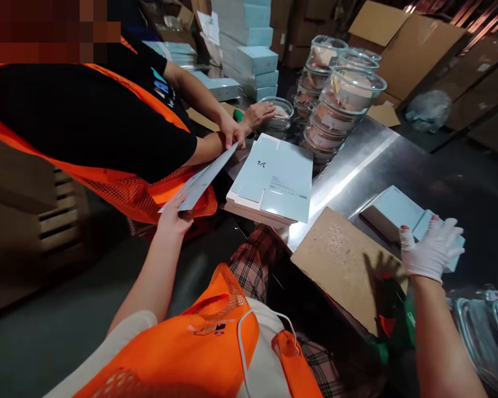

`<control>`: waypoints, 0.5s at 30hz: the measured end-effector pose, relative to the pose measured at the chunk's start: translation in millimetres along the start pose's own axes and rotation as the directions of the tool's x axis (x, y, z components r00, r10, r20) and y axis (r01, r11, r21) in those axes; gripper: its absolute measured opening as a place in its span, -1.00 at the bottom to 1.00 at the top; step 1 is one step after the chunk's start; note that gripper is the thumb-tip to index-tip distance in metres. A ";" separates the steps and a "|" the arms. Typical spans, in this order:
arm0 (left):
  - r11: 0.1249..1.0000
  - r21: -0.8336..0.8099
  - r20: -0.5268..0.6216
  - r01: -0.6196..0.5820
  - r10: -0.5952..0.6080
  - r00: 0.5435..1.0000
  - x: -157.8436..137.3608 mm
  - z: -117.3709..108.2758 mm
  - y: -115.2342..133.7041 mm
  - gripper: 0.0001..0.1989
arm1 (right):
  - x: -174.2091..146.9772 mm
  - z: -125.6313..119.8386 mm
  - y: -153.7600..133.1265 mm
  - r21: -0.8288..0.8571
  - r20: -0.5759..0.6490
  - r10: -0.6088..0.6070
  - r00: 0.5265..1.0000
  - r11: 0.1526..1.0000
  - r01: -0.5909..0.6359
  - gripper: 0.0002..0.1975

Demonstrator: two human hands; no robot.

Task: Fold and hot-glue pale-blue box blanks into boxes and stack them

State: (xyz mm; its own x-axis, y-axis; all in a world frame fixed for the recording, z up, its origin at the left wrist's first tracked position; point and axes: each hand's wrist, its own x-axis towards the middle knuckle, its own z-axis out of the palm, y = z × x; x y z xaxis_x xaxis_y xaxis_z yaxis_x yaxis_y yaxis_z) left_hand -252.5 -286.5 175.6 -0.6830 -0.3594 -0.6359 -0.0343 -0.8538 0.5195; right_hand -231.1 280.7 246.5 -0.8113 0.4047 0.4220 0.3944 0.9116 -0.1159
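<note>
My bare left hand (175,219) grips the lower end of a flat, pale carton blank (205,179), which is tilted up. A co-worker's hand (232,132) is at the blank's other end. My right hand (430,250), in a white glove with some fingertips bare, lies with spread fingers on a pale blue box (398,210) at the table's right side. Whether the palm presses on it is hidden. Between my hands lies a stack of flat, printed carton blanks (280,177).
A brown cardboard sheet (336,249) lies at the front of the metal table (369,149). Clear round tubs (332,116) stand stacked behind, near a single tub (280,113). Pale boxes (253,61) are piled at the back. Clear lids (477,331) sit lower right.
</note>
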 end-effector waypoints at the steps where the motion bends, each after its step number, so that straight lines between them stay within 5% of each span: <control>1: 0.999 -0.032 -0.010 -0.003 0.003 1.000 -10.1 2.7 1.9 -0.68 | -2.6 -2.0 -3.8 0.009 0.001 -0.028 1.000 1.000 0.028 -0.09; 6: 0.993 -0.113 0.025 0.020 -0.017 1.000 -75.2 16.2 -8.2 -0.70 | -22.8 -7.7 -25.6 0.097 -0.041 -0.208 0.977 0.973 0.211 -0.10; 11: 0.996 -0.077 0.225 0.047 -0.028 0.974 -142.7 49.7 -65.8 -0.68 | -52.4 -17.5 -54.4 0.247 -0.098 -0.357 0.929 0.896 0.370 -0.24; 13: 0.998 -0.056 0.287 0.015 0.002 0.958 -160.0 66.8 -97.2 -0.65 | -62.7 -19.8 -69.6 0.437 -0.073 -0.350 0.934 0.830 0.346 -0.19; 15: 0.997 -0.040 0.303 -0.061 0.070 0.951 -169.7 81.2 -125.0 -0.58 | -71.1 -17.2 -88.3 0.708 0.024 -0.305 0.952 0.678 0.199 -0.09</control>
State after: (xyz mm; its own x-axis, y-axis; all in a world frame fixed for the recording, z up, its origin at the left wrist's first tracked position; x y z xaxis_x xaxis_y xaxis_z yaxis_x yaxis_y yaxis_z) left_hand -191.6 -88.2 264.9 -0.8724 -0.2877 -0.3951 0.0366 -0.8446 0.5341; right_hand -200.7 170.2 242.2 -0.9029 0.1090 0.4159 -0.2001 0.7495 -0.6310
